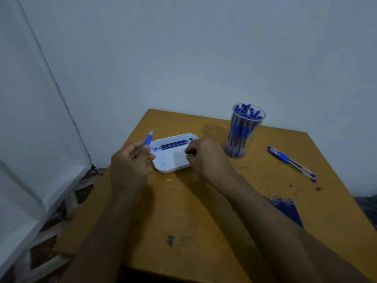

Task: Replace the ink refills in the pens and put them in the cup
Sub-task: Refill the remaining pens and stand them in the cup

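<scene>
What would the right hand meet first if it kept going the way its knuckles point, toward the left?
Probably the white tray: the right hand hovers at its right edge, fingers curled. Farther along is the left hand gripping a pen piece. Height above the tray is unclear.

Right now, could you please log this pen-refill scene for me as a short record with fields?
left hand: grips a pen part with a blue grip, tip up
right hand: fingers curled over the tray's near right edge; contents hidden
tray: white, holds dark blue refills
cup: clear, upright, full of blue pens
loose pens: two, lying right of the cup
refill bundle: beside the right forearm
</scene>
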